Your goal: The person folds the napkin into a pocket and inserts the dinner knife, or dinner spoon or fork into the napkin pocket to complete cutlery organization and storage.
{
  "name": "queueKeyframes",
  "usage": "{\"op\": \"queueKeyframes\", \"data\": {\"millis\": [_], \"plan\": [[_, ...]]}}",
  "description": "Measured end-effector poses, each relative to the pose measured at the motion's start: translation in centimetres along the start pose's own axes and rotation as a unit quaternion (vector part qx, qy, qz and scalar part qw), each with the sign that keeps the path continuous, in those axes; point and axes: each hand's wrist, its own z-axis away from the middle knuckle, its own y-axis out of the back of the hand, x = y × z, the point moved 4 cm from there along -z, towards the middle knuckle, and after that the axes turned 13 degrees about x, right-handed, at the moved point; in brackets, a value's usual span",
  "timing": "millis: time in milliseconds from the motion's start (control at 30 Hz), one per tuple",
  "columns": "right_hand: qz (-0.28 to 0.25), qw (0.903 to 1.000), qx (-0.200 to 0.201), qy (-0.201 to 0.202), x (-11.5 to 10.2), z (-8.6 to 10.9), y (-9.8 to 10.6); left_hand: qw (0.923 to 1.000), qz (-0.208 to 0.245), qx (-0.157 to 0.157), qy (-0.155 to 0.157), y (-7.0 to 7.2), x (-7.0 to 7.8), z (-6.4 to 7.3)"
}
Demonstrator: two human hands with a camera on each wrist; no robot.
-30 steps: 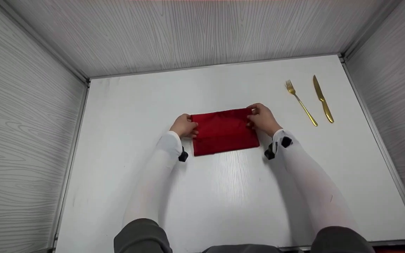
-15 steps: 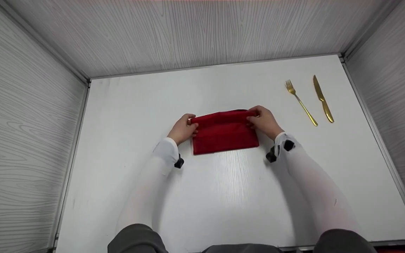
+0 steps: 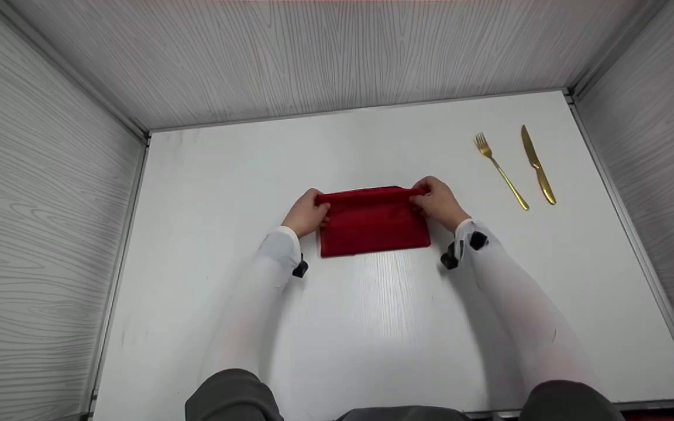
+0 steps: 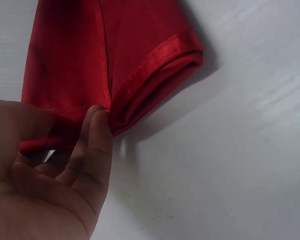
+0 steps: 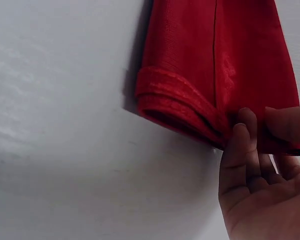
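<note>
A red cloth napkin (image 3: pixel 375 228), folded in layers into a wide rectangle, lies on the white table in the head view. My left hand (image 3: pixel 306 213) pinches its far left corner between thumb and fingers. At the far right corner, my right hand (image 3: pixel 439 203) pinches the fabric the same way. The far edge is lifted by both hands, with a dark strip showing behind it. In the left wrist view, stacked folds of the napkin (image 4: pixel 70 65) show at its side edge beside the fingertips. The right wrist view shows the napkin's (image 5: pixel 180 45) hemmed, looped layers at the other side.
To the right on the table (image 3: pixel 226 169) lie a gold fork (image 3: pixel 502 171) and a gold knife (image 3: pixel 537 165), side by side and slightly slanted. Grey wood-grain panels (image 3: pixel 337 58) wall the table at the back, left and right.
The napkin's far edge, flat a second ago, has been raised and drawn slightly toward me. Both hands keep their pinch on its corners. The fork and knife have stayed put.
</note>
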Motion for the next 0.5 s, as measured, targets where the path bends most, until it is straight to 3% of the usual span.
{"op": "queueKeyframes", "data": {"millis": [267,500], "plan": [[0.026,0.9993,0.007,0.025,-0.1,0.7,0.0,0.9998,-0.01,0.018,0.004,-0.1,-0.5,-0.4],[0.055,0.9967,0.005,0.059,-0.3,1.5,0.1,0.9985,-0.039,0.013,-0.037,0.3,-0.4,0.4]]}}
